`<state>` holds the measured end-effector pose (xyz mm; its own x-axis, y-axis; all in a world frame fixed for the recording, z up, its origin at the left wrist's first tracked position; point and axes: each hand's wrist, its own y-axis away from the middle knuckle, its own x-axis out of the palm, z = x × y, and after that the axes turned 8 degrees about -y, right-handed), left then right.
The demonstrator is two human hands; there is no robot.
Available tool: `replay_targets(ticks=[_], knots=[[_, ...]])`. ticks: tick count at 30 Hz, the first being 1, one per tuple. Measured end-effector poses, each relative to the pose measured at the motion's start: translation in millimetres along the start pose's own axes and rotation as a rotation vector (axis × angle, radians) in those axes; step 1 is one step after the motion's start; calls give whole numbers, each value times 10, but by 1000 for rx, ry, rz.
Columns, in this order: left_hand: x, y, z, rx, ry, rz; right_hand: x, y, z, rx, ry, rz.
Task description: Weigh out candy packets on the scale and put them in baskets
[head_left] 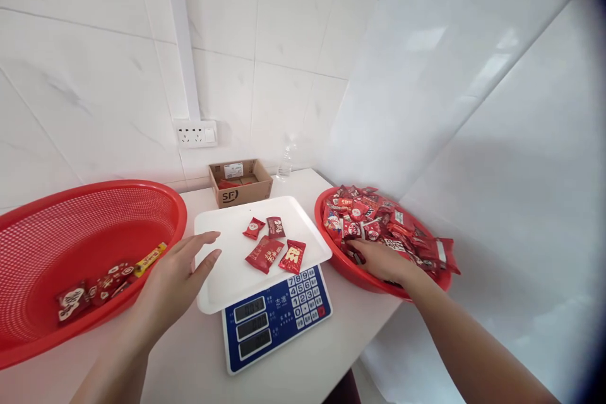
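Note:
My left hand (177, 278) hovers flat with fingers spread, its fingertips at the left edge of the white scale tray (222, 284). Several red snack packets (272, 246) lie on that tray, which sits on a blue electronic scale (277, 315). My right hand (381, 260) reaches into the red basket on the right (350, 268), fingers down among a heap of red wrapped sweets (379, 221). Whether it grips one I cannot tell. The large red mesh basket on the left (95, 202) holds a few packets (101, 284).
A small cardboard box (240, 182) stands against the tiled wall behind the scale, with a clear plastic bottle (285, 161) beside it. A wall socket (196, 134) is above. The white table (199, 353) ends at the right, just past the right basket.

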<state>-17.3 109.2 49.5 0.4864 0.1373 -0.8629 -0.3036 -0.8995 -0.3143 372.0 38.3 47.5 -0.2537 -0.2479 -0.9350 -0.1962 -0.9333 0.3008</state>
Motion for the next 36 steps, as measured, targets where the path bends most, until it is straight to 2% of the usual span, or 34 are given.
replay_targets(ticks=[5,10,13,18,22,27,31,36], knots=[[13,13,-12,10,-20,26,109,-148,67,-8,121,-42],[8,22,6,22,-30,8,100,-244,30,8,72,-100],[6,20,10,23,-22,6,17,-262,-94,8,-23,-188],[26,5,12,14,-22,18,-212,-271,-281,32,-203,-439],[44,0,36,8,-34,37,-359,-245,-294,43,-265,-524],[45,0,59,1,-35,52,-429,-213,-226,67,-309,-536],[40,-2,54,14,-34,39,-431,-228,-225,72,-287,-506],[30,-4,46,1,-30,53,-441,-226,-208,116,-257,-535]])
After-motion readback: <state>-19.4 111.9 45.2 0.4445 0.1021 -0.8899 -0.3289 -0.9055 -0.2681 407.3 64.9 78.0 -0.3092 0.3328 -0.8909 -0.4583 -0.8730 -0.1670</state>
